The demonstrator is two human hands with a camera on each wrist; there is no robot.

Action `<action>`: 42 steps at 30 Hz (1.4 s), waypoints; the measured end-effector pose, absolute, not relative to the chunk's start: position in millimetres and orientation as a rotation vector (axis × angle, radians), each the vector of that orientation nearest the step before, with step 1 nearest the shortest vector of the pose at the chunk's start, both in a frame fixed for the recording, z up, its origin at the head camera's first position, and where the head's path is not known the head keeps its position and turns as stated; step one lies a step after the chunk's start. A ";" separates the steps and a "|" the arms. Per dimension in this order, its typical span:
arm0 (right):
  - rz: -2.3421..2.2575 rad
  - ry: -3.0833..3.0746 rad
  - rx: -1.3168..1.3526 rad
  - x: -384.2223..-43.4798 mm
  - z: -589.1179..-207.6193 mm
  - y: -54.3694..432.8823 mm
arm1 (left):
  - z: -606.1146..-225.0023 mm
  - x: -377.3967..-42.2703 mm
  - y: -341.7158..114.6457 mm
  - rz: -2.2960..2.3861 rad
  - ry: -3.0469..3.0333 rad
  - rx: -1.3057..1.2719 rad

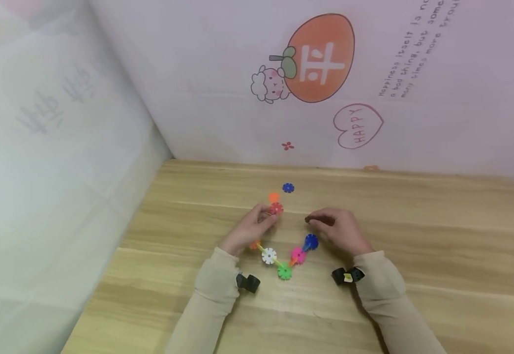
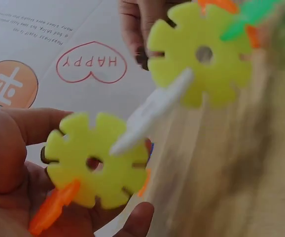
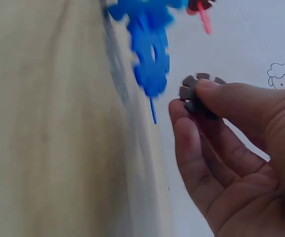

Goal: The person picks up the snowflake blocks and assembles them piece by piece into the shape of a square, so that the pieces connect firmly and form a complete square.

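Observation:
A chain of interlocked, notched plastic discs hangs in a V between the hands, with a white disc, a green disc, a pink disc and a blue disc along it. My left hand holds the chain's left end, its fingertips at a red disc. Two yellow discs joined by a white one fill the left wrist view, covering part of that hand. Between thumb and fingers, my right hand pinches a dark brown notched disc, apart from the chain's blue end.
Beyond the left hand, an orange disc and a loose blue disc show over the wood-grain table. A printed white cloth stands along the back, another sheet along the left.

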State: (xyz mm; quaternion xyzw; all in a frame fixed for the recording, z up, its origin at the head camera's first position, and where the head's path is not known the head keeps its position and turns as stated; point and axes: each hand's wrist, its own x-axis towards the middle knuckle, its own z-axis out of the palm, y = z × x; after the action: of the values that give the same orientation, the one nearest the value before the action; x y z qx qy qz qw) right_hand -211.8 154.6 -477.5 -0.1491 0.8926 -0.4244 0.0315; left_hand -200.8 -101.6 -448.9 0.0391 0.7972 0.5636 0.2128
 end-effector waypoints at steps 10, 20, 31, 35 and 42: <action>-1.292 2.806 -0.615 -213.7 -461.2 150.6 | -448.2 -201.4 -103.0 1.614 2.162 0.078; -1.372 2.767 -0.666 -201.3 -463.3 137.3 | -454.6 -198.2 -103.3 1.677 2.097 0.073; -1.447 2.837 -0.753 -190.9 -472.0 132.4 | -460.5 -192.2 -87.1 1.781 2.067 -0.021; -1.454 2.862 -0.771 -189.3 -472.8 131.5 | -460.5 -189.4 -80.6 1.778 2.063 -0.006; -1.448 2.885 -0.812 -188.2 -470.9 132.6 | -454.4 -185.8 -78.8 1.715 2.125 0.062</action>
State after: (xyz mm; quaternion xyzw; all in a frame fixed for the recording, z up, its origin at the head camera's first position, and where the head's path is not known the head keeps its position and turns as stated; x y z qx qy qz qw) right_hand -188.2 132.6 -470.9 -0.2428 0.8629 -0.4332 -0.0933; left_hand -185.8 -78.8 -454.4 0.0220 0.7618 0.6146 0.2037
